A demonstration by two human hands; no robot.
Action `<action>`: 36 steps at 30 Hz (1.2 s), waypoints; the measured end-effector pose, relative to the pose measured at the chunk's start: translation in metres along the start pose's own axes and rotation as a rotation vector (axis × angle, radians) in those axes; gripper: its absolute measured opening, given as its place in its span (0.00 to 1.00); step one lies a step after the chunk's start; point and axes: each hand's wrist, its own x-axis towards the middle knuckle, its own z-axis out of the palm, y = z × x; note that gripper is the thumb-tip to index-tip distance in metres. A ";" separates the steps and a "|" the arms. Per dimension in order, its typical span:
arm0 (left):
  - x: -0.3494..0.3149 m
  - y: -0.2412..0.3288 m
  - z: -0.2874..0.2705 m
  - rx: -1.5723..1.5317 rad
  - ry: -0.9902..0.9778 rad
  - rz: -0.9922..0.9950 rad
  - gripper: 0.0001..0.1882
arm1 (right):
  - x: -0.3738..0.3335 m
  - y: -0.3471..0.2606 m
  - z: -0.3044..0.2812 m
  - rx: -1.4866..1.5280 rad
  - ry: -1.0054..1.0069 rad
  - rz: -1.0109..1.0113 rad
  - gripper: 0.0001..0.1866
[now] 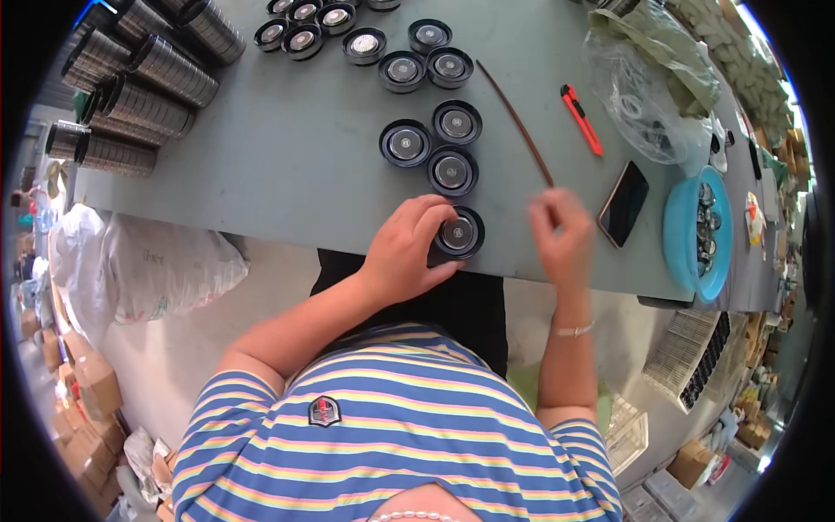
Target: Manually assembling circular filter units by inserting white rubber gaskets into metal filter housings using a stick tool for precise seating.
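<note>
1. We take the near black cup [460, 233] as the clock centre; it rests on the grey-green surface [296, 152], close to its near edge, with a round metallic disc in its middle.
2. Our left hand [405, 249] lies at nine o'clock; its fingers and thumb are curved around the left side of the cup and grip it.
3. Our right hand [562, 233] is at three o'clock, apart from the cup; its thumb and fingers are narrowed together, but blur prevents us from telling whether they hold anything.
4. We find the brown stick [520, 129] at one o'clock; its lower end reaches the right hand's fingertips, and we cannot confirm contact.
5. We locate three similar cups [452, 171] clustered at twelve o'clock, just beyond the near cup; another trio [403, 71] stands farther out.
6. We note the red utility knife [581, 120] between one and two o'clock; the phone [624, 204] and the blue basin [675, 222] of metallic pieces [707, 228] lie towards three o'clock.
</note>
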 end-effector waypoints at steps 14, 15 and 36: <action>0.000 -0.014 0.007 0.116 0.019 0.112 0.34 | -0.001 -0.002 0.012 0.893 -0.004 0.249 0.06; 0.000 -0.014 0.007 0.104 0.020 0.097 0.34 | -0.009 -0.008 0.016 0.953 -0.044 0.200 0.07; -0.005 -0.017 0.012 0.108 0.017 0.055 0.32 | -0.010 -0.045 0.016 0.191 -0.226 -0.289 0.07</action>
